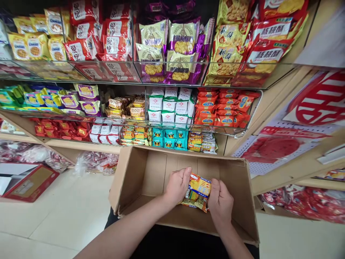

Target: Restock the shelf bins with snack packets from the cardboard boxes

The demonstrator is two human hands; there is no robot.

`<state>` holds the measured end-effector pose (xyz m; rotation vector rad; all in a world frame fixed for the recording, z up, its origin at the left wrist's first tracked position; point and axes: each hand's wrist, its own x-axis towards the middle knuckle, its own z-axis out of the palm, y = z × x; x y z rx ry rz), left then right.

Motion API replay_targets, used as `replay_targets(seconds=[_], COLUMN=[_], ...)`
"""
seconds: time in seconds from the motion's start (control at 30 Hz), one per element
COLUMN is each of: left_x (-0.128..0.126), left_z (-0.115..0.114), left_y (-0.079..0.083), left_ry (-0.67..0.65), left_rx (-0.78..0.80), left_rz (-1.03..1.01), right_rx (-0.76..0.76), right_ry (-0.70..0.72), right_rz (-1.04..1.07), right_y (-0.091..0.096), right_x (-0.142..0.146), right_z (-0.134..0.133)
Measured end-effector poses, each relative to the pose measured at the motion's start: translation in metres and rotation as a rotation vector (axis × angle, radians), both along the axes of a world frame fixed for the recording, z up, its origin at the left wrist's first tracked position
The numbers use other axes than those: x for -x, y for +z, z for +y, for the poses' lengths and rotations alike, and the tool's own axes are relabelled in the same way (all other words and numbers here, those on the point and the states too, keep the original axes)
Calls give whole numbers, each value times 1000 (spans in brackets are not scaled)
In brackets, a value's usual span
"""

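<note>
My left hand [178,185] and my right hand [220,201] grip opposite ends of a small yellow and blue snack packet [199,186]. The fingers of both are closed on it, thumbs on top. Under this packet, more yellow packets [194,204] of the same sort show, partly hidden; I cannot tell whether they are held too or lie in the box. All this is inside an open cardboard box [151,171] that tilts toward me near my lap. Its bottom is partly covered by my arms.
Shelves behind the box hold clear bins of wrapped biscuits. Teal packets [169,138] and yellow packets [195,141] sit on the low shelf just beyond the box rim. A red carton [40,181] stands on the tiled floor at left. Bagged red goods [304,201] lie at right.
</note>
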<state>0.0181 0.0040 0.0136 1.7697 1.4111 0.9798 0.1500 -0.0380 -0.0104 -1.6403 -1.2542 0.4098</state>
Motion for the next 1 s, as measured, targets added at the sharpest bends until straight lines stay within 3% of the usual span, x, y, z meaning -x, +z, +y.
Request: replay_targets(seconds=[0.1, 0.2, 0.33, 0.43, 0.53, 0.67, 0.83, 1.0], left_x=[0, 9, 33, 46, 49, 48, 47, 45], left_z=[6, 22, 62, 94, 115, 122, 118, 119], left_y=[6, 19, 36, 41, 38, 30, 26, 28], left_ry=[43, -37, -45, -30, -72, -74, -48, -48], left_rx=[-48, -94, -296, -342, -274, -173, -150, -137], left_rz=[92, 227, 520, 725, 859, 936, 943, 932], right_rx=[60, 121, 55, 194, 373, 502, 454, 401], right_ry=[222, 454, 358, 268, 291, 253, 252, 279], right_rz=[168, 302, 219, 128, 218, 322, 407, 356], right_y=[8, 21, 35, 38, 31, 13, -2, -17], right_x=[-2, -16, -58, -86, -92, -79, -66, -51], right_z=[3, 20, 78, 131, 173, 207, 239, 265])
